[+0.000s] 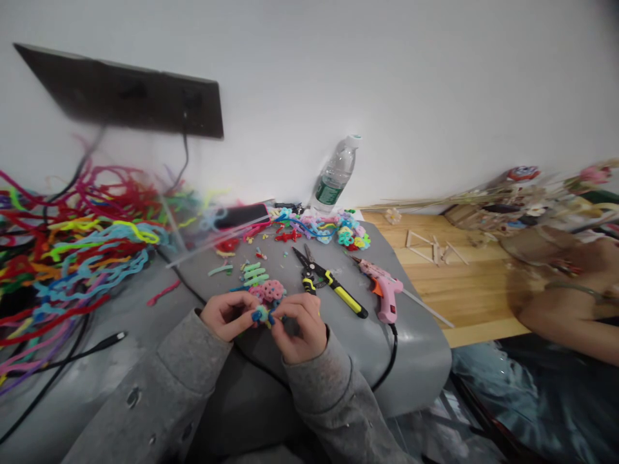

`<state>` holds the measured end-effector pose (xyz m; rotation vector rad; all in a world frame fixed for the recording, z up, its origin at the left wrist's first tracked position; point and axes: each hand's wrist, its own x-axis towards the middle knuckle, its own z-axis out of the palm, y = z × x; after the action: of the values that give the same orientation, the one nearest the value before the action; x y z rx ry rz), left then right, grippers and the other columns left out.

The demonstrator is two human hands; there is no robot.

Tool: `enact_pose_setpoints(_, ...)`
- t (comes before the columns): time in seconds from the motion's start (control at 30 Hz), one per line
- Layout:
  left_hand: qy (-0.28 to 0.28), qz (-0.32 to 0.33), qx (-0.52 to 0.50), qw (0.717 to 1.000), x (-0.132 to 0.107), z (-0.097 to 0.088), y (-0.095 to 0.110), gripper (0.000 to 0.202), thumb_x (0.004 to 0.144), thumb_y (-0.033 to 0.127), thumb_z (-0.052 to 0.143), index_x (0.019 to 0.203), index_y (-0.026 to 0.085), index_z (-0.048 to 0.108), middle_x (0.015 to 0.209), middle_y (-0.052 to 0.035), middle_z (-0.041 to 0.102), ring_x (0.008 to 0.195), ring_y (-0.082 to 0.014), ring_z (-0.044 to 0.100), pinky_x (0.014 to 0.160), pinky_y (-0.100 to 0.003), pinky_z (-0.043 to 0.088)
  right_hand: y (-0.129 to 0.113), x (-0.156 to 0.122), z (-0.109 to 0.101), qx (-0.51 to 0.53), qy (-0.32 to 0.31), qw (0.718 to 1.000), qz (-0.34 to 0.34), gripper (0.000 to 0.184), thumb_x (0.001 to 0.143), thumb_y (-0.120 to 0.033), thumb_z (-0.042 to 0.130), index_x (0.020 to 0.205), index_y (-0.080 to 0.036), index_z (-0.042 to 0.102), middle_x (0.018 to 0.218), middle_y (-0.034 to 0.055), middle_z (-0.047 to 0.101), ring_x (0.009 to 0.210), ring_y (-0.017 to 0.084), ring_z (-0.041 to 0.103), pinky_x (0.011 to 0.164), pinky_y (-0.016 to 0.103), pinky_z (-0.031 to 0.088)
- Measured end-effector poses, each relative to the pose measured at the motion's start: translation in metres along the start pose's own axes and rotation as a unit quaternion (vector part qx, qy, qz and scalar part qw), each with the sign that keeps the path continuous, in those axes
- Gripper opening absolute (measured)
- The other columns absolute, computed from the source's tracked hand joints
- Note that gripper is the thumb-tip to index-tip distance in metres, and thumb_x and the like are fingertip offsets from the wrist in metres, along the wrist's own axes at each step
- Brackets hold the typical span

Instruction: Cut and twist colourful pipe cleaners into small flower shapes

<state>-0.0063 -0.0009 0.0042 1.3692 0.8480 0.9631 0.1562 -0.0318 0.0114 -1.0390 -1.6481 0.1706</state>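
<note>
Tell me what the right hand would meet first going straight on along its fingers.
Probably the small blue and yellow piece at the right hand's tips, then the left hand beyond; depth is hard to judge.

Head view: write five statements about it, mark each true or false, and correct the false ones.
1. The left hand and the right hand both touch a small blue-and-yellow piece. True.
2. The black-and-yellow pliers lie left of the pink glue gun in the picture. True.
3. The right hand holds the pink glue gun. False: it lies on the gray surface.
4. The heap of fuzzy stems is at the picture's left. True.
5. The bottle has a red cap. False: the cap is white.
</note>
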Motion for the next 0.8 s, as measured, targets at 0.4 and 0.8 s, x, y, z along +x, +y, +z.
enact_pose_setpoints(0.4, 0.003, -0.009, -0.016, 1.0, 0.0001, 0.0013, 0.0047, 0.036, 0.071, 0.048, 0.067, 0.068, 0.012, 0.063, 0.058, -0.0035, 0.062, 0.055, -0.013, 0.055, 0.056, -0.024, 0.044, 0.0016, -0.0002, 0.0013, 0.009, 0.006, 1.0, 0.002, 0.003, 0.079, -0.019, 0.06, 0.078, -0.021, 0.059, 0.071, 0.0006, 0.062, 0.068, 0.016, 0.059, 0.068, 0.033, 0.04)
enact_pose_setpoints(0.8, 0.004, -0.003, -0.016, 1.0, -0.0003, 0.0005, 0.0005, 0.034, 0.072, 0.046, 0.067, 0.067, 0.013, 0.063, 0.058, -0.0026, 0.061, 0.054, -0.0118, 0.055, 0.055, -0.022, 0.043, 0.0002, 0.0001, -0.0004, 0.013, 0.0, 1.0, 0.001, 0.005, 0.079, -0.016, 0.058, 0.078, -0.021, 0.06, 0.072, 0.0011, 0.061, 0.07, 0.016, 0.058, 0.068, 0.034, 0.039)
